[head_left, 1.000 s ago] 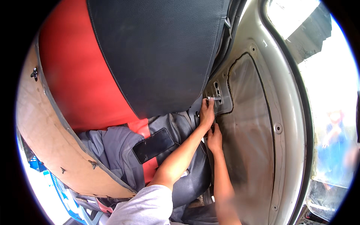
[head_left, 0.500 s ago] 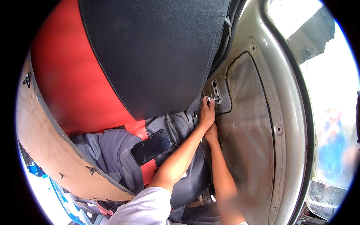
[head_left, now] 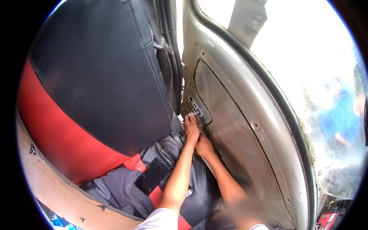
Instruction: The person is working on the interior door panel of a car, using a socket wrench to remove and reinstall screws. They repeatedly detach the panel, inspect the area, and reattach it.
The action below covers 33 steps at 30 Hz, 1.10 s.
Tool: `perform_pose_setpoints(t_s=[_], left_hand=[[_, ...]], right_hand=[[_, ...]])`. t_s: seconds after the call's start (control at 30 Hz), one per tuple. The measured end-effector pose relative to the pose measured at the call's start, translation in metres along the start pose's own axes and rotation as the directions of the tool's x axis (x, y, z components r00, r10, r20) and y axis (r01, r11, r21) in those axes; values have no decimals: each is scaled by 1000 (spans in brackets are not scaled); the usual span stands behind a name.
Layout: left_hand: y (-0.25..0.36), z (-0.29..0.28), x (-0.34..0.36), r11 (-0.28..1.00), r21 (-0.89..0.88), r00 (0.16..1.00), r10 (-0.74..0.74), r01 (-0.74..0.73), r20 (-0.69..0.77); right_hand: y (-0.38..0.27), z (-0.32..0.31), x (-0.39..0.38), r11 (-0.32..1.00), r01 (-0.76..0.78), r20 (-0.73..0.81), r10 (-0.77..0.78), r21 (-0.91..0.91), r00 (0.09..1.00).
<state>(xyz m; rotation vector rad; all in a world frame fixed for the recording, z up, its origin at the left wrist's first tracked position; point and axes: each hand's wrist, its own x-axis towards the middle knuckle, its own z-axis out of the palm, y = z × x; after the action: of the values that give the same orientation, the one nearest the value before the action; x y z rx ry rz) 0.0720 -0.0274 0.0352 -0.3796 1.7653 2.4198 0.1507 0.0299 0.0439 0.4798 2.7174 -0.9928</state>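
My left hand (head_left: 192, 129) reaches up to the bare inner side of a vehicle door (head_left: 230, 134). Its thumb and fingers are closed round a small shiny metal fitting (head_left: 197, 113), which sticks out beside a slotted opening in the door; its exact kind is not clear. Just below, my right hand (head_left: 204, 146) is bent against the door's inner side, close to my left wrist. The right fingers are hidden, so what they touch cannot be seen.
A black-and-red seat (head_left: 99, 73) fills the left. On its cushion lie a dark phone (head_left: 152, 176) and a grey cloth (head_left: 117, 188). A tan board with clips (head_left: 57, 180) curves along the lower left. Past the door window, a blurred person in blue (head_left: 341, 115) shows.
My view has swung right, so the seat and door appear farther left. My left hand stays on the metal fitting. More of my right hand now shows, slightly apart from the left wrist.
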Motion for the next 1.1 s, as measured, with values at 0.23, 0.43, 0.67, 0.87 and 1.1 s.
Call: perform_pose_setpoints(t_s=[0.23, 0.43, 0.67, 0.87, 1.1], left_hand=[[16, -21, 4, 863, -370, 918, -226, 344, 325], [14, -24, 5, 878, -372, 942, -214, 302, 260], [3, 2, 5, 999, -37, 992, -26, 31, 123], [17, -10, -1, 953, -244, 969, -129, 179, 209], [7, -20, 10, 860, -408, 934, -190, 308, 303]], right_hand=[[-57, -84, -39, 986, 165, -57, -165, 5, 985], [-84, -95, -45, 963, 214, -32, -222, -165, 974], [18, -5, 2, 991, 95, -12, -94, 96, 996], [-18, -49, -31, 994, 61, 26, -63, 94, 998], [-62, -90, -44, 986, 160, -89, -157, 35, 984]])
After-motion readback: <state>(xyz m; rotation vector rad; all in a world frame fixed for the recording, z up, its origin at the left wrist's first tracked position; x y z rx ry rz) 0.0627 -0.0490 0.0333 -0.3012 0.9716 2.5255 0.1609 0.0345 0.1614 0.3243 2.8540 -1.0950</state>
